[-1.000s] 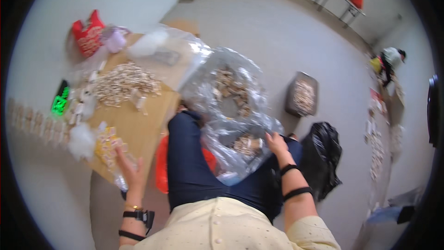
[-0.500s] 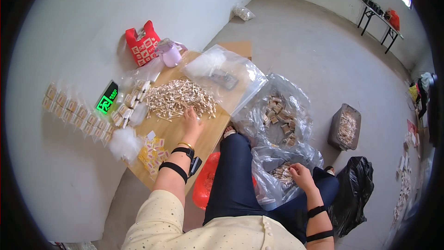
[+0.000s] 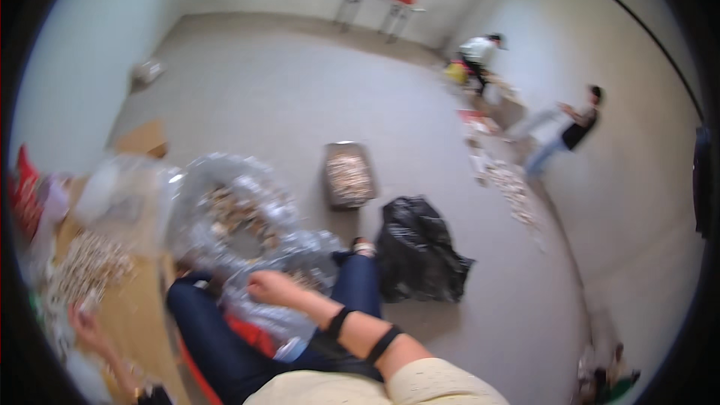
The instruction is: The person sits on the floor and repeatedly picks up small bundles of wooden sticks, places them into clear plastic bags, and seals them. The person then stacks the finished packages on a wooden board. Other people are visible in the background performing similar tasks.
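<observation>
At the left, my left hand (image 3: 88,326) is over the wooden table (image 3: 142,315), just below a heap of short white-tipped sticks (image 3: 94,264) like cotton swabs. Its fingers are smeared by motion, and a whitish patch shows at their tips. My right hand (image 3: 271,287) hangs above my lap with its fingers curled closed; whatever they may hold is hidden. Beneath and beside it lies an open clear plastic bag (image 3: 319,247) with more sticks partly showing. Beyond that, a larger clear bag (image 3: 187,202) holds small brownish packs (image 3: 232,214).
A grey bin (image 3: 330,180) of sticks stands ahead, near a black plastic bag (image 3: 420,255). A red bag (image 3: 255,334) is by my legs. A cardboard box (image 3: 142,139) sits past the table. Two people (image 3: 480,52) (image 3: 577,127) are by the right wall, near scattered pale items (image 3: 510,187).
The view has swung to the right, so the table now lies at the left edge and two people appear. My right hand has moved inward from the sticks' bag and is more closed.
</observation>
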Available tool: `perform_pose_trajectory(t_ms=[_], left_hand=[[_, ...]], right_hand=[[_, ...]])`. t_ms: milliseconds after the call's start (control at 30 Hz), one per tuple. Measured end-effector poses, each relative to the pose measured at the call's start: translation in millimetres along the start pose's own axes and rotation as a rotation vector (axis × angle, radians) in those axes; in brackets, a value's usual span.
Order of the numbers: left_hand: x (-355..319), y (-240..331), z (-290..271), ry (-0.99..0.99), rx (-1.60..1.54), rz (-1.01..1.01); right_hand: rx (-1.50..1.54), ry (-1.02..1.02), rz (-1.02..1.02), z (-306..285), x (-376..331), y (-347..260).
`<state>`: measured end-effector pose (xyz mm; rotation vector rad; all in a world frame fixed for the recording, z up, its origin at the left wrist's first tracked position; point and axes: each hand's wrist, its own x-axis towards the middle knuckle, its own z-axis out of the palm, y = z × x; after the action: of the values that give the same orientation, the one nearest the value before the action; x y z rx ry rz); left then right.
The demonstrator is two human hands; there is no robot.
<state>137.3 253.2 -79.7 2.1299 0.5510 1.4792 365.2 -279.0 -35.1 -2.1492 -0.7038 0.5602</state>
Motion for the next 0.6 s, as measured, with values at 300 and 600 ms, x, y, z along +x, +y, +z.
perform_pose_trajectory(t_ms=[300,600], left_hand=[[-24.3,356.5,123.1,-0.787,-0.863,-0.39],[-67.2,428.9,158.1,-0.957,-1.107,-0.542]], right_hand=[[0.405,-0.056,-0.364,-44.4,-24.9,-113.2],[0.671,0.212,-0.243,-86.0,-78.9,-95.7]])
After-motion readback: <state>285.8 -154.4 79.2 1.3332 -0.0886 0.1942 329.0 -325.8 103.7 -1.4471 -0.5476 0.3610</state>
